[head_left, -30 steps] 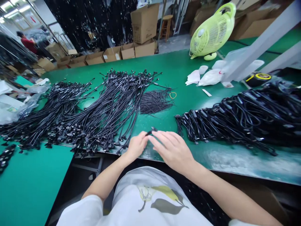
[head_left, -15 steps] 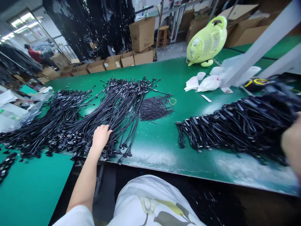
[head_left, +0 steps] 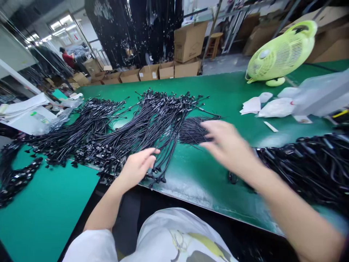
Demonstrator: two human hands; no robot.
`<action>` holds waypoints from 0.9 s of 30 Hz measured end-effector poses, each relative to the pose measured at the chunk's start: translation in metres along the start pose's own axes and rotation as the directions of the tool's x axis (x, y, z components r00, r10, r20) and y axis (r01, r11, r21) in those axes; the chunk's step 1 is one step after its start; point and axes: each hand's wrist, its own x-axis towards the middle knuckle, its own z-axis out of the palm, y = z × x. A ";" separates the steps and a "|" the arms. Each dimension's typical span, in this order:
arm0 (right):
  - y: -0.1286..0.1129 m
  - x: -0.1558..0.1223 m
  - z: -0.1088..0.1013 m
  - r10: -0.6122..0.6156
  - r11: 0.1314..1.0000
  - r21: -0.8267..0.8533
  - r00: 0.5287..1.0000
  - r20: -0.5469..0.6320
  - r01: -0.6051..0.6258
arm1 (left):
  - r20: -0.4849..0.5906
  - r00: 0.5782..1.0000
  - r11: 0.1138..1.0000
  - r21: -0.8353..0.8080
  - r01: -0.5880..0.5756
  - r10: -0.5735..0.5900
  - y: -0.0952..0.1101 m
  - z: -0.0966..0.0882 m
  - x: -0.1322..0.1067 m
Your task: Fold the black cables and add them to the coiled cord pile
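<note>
Bundles of black cables (head_left: 136, 125) with small connectors on their ends lie fanned across the green table. My left hand (head_left: 137, 167) is over the near ends of the middle bundle, its fingers bent together; a dark bit shows at the fingertips, too small to name. Smeared by motion, my right hand (head_left: 226, 143) is open at the right edge of a pile of thin black ties (head_left: 192, 131), thumb and fingers apart. Part of that pile is hidden behind its fingers. Coiled black cables (head_left: 305, 163) lie in a row to the right, partly behind my right forearm.
A light-green fan (head_left: 282, 52) lies at the back right, near white scraps and plastic bags (head_left: 280, 107). Cardboard boxes (head_left: 151, 72) line the table's far side. Papers (head_left: 27, 109) are stacked at left. Another person (head_left: 68, 58) is in the far background.
My right hand has come from the coiled cables at far right to the thin black ties. My left hand has shifted slightly rightward along the cables. The view has turned left.
</note>
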 end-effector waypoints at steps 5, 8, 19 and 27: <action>-0.048 0.101 0.101 -0.149 0.962 -0.126 0.857 0.494 0.240 | 0.236 0.972 0.961 -0.274 0.047 0.019 -0.002 -0.014 -0.052; -0.058 0.138 0.100 -0.099 0.965 -0.184 0.906 0.411 0.189 | -0.116 0.991 0.905 -0.426 0.015 -0.071 -0.044 -0.035 -0.075; -0.081 0.131 -0.082 -0.369 0.700 -0.710 0.889 -0.270 0.075 | 0.115 0.993 0.980 0.196 -0.039 0.017 -0.077 0.001 -0.026; 0.010 0.086 -0.111 0.114 0.685 -0.727 0.993 0.045 -0.046 | -0.037 0.937 0.932 0.125 -0.339 0.346 -0.070 -0.055 -0.003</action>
